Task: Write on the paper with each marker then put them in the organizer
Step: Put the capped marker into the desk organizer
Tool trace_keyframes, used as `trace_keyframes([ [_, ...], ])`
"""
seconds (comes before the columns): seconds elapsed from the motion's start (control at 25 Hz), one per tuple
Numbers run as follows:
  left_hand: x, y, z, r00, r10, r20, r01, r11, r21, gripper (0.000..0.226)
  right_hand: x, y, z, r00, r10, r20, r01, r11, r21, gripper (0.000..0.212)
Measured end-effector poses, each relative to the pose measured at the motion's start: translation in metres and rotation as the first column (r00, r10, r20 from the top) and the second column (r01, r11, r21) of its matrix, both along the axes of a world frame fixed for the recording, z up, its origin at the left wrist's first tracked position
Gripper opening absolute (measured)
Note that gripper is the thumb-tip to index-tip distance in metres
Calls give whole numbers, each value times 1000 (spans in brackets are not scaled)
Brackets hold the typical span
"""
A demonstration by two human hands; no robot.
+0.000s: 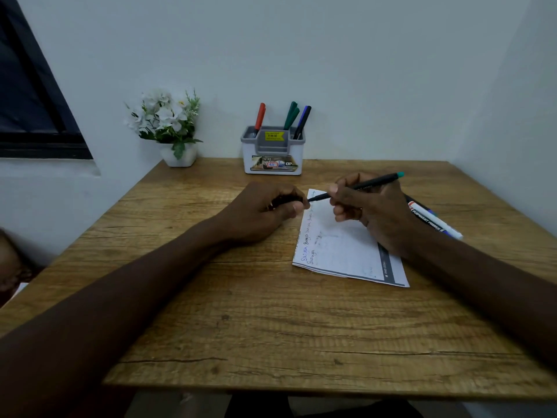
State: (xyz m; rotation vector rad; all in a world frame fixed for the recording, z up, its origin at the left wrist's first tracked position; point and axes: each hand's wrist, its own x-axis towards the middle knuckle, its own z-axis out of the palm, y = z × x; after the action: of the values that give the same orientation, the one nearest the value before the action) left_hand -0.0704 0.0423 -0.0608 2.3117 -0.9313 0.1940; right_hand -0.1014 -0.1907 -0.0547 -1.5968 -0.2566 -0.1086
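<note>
One head-worn wide-angle view looks forward and down across the bench [271,327], close over it. It faces the back wall [331,55]; the frame edges seem bowed by the lens.

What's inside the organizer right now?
A red marker stands at the organizer's left; two green markers and a blue and black pair at its right. Its walls hide their lower ends.

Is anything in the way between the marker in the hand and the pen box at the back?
No, nothing visible. Only tabletop lies between the marker in the right hand and the organizer. The left hand, gripping a dark cap, sits off to the side.
</note>
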Motion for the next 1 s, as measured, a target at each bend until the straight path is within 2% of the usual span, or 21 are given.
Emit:
trace_keyframes([
  [0.08,2,0,-2,999,12,49,-11,999,-31,21,1,1,3,995,41,-92,-25,985,170,16],
  [0.16,3,0,-3,999,18,51,-15,999,-49,24,3,0,3,990,61,-131,-28,970,241,18],
  [0.32,1,0,-4,999,21,35,-19,997,-69,25,3,0,1,988,94,-124,-69,980,187,5],
  [0.44,0,1,-3,998,58,10,-56,985,-163,21,4,-4,0,999,15,-35,-12,997,82,29],
  [0.6,2,0,-4,997,65,-37,-72,962,-265,15,9,-12,-2,996,-70,52,63,989,130,30],
  [0.76,1,-1,-5,995,57,-80,-76,964,-256,16,10,-10,-5,986,154,-62,-144,979,141,22],
  [0.84,0,-2,-5,993,67,-95,-87,970,-228,12,10,-6,-7,975,215,-56,-213,976,39,17],
  [0.92,-2,-4,-4,994,99,-37,-104,974,-201,8,12,-1,-6,977,211,37,-206,972,-114,15],
  [1.0,-3,-6,-5,991,124,38,-114,973,-201,7,13,2,-5,972,208,111,-182,962,-203,13],
])
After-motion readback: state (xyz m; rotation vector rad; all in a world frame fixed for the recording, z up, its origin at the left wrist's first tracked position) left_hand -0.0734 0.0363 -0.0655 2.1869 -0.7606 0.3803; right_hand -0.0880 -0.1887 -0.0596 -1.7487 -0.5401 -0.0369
